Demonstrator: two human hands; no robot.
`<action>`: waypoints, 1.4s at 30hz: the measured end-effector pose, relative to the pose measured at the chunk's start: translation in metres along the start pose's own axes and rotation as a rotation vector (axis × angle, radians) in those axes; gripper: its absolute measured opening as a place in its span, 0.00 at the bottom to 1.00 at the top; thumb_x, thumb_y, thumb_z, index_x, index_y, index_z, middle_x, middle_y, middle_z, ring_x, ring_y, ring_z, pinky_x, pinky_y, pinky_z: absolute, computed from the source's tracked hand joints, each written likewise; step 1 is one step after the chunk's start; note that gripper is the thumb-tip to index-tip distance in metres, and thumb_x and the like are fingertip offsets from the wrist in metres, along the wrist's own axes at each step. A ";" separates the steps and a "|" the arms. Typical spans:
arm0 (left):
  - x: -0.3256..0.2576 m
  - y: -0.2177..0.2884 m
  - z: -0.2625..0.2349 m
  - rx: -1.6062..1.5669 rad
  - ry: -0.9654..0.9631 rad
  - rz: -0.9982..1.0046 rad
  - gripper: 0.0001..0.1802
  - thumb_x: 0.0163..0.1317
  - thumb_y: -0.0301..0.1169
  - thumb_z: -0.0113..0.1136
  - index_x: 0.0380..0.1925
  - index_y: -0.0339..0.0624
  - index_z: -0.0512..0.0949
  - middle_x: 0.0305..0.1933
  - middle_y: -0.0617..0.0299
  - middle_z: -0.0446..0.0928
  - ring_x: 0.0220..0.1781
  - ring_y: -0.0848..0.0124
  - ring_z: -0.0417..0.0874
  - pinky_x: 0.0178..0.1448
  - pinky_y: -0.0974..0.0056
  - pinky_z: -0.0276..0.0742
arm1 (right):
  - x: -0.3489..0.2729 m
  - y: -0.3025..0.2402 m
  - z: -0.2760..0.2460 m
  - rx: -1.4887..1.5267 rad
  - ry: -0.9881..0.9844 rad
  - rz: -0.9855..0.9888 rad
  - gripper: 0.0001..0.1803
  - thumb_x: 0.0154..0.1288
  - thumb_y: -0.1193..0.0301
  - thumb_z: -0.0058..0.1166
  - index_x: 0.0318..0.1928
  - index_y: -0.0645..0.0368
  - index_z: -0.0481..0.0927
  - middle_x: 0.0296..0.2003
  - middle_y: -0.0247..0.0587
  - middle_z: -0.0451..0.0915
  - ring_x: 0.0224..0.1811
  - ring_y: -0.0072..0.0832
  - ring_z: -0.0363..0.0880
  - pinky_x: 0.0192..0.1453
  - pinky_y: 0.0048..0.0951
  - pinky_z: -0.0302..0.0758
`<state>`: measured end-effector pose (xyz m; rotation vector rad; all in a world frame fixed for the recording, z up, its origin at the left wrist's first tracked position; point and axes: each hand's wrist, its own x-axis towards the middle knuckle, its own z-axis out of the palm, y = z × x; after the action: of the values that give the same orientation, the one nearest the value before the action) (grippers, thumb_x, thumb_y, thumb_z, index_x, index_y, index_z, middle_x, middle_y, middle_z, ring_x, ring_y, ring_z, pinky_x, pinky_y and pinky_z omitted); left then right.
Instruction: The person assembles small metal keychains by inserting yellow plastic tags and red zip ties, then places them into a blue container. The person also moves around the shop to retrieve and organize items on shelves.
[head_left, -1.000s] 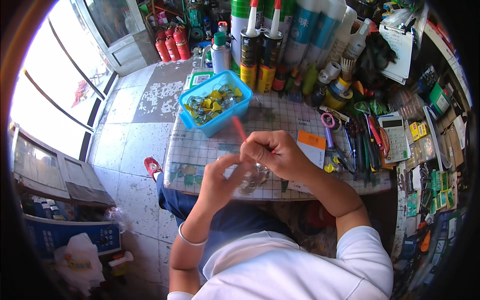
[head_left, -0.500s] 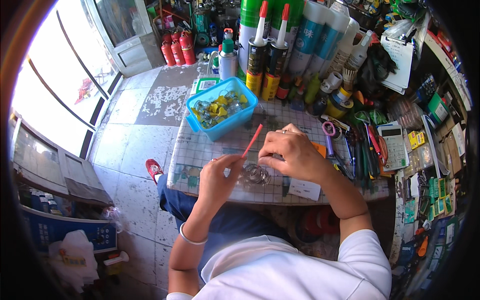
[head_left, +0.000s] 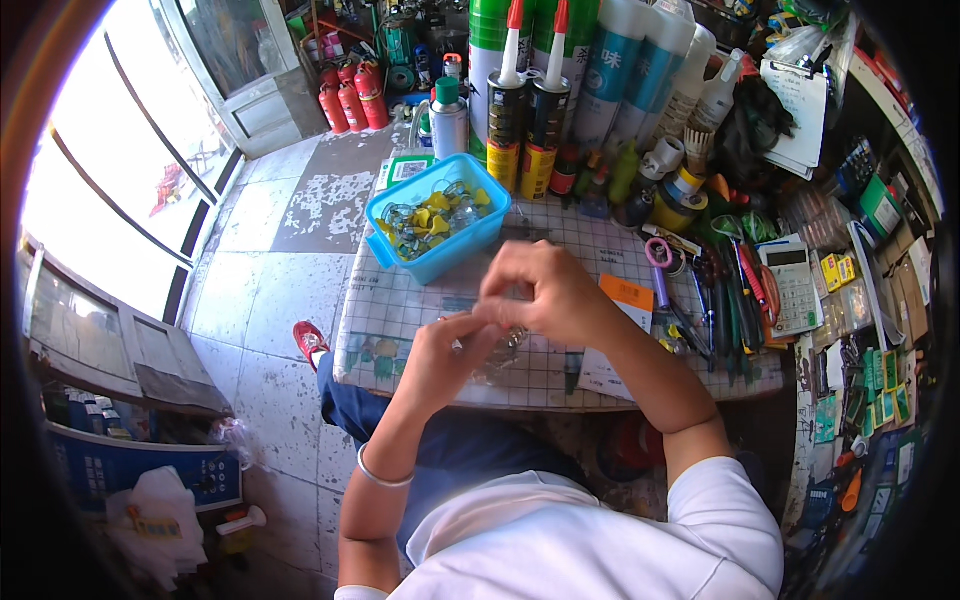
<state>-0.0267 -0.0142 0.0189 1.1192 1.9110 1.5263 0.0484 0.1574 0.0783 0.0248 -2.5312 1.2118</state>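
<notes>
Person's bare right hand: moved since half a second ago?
Yes. Judged against the light-blue rectangular plastic bin, the right hand has shifted left, toward the bare left hand.

Tub (head_left: 455, 262) light blue — rings (head_left: 437, 218) inside silver, yellow — tabletop (head_left: 375, 300) white, dark-gridded; 3 extinguishers (head_left: 352, 108) red

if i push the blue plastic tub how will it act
The blue plastic tub will probably slide rather than tip, since it looks low and broad. Its open top may let the jumbled contents, likely yellow-handled hose clamps, shift or rattle.
</notes>
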 end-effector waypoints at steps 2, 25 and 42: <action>0.003 -0.004 -0.005 -0.144 0.004 -0.153 0.12 0.64 0.32 0.58 0.36 0.32 0.82 0.23 0.66 0.76 0.26 0.82 0.72 0.30 0.72 0.68 | 0.001 0.002 -0.001 0.191 0.115 0.037 0.15 0.55 0.59 0.65 0.37 0.55 0.82 0.36 0.29 0.76 0.25 0.15 0.65 0.31 0.19 0.65; 0.004 -0.020 -0.017 -0.309 -0.078 -0.054 0.04 0.57 0.23 0.63 0.33 0.36 0.79 0.34 0.62 0.81 0.38 0.76 0.80 0.46 0.71 0.75 | -0.029 0.040 0.026 0.247 -0.104 -0.284 0.07 0.60 0.67 0.56 0.35 0.56 0.81 0.42 0.41 0.76 0.47 0.32 0.75 0.55 0.35 0.67; 0.001 -0.019 -0.006 0.835 0.342 0.789 0.14 0.42 0.20 0.68 0.32 0.44 0.79 0.34 0.66 0.78 0.34 0.69 0.80 0.44 0.62 0.76 | -0.028 0.056 0.042 0.484 -0.135 0.079 0.08 0.64 0.75 0.53 0.40 0.65 0.80 0.37 0.42 0.80 0.39 0.26 0.79 0.45 0.27 0.74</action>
<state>-0.0372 -0.0181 0.0026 2.3063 2.6320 1.2986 0.0540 0.1576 0.0031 0.1259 -2.2992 1.8831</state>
